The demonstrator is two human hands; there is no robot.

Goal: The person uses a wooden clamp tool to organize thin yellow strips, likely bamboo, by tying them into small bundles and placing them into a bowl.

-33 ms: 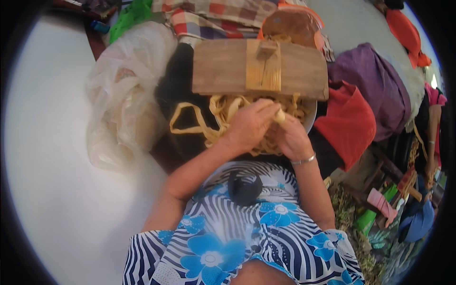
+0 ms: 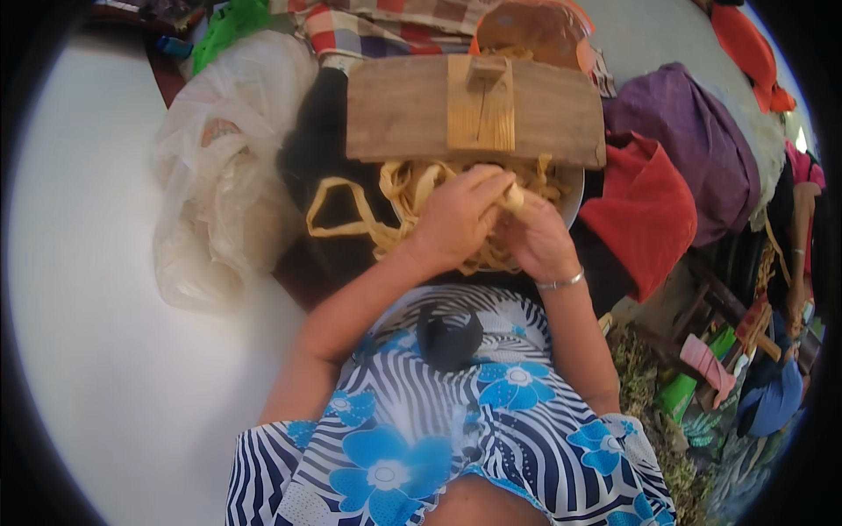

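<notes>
My left hand (image 2: 454, 219) and my right hand (image 2: 538, 238) meet over a light-rimmed bowl (image 2: 575, 206) in my lap. Between them sits a smooth pale yellow piece (image 2: 511, 198), whose kind I cannot make out. Fingers of both hands are closed about it, partly hiding it. Long, flat yellowish strips (image 2: 399, 188) fill the bowl, and one loop (image 2: 320, 230) hangs over its left side. Across the far part of the bowl lies a wooden board (image 2: 395, 114). A paler wood strip with a small block (image 2: 486, 74) and a thin dark line is fixed to its middle.
To the left lies a cloudy plastic bag (image 2: 224, 175) on a pale surface. An orange-rimmed container (image 2: 535, 35) stands behind the board. Red cloth (image 2: 645, 215) and a purple bundle (image 2: 680, 145) are at the right. Another person's arm (image 2: 799, 254) shows at the far right.
The whole scene sits slightly higher in the picture, as the view has shifted. Both hands keep nearly the same grip on the pale yellow piece.
</notes>
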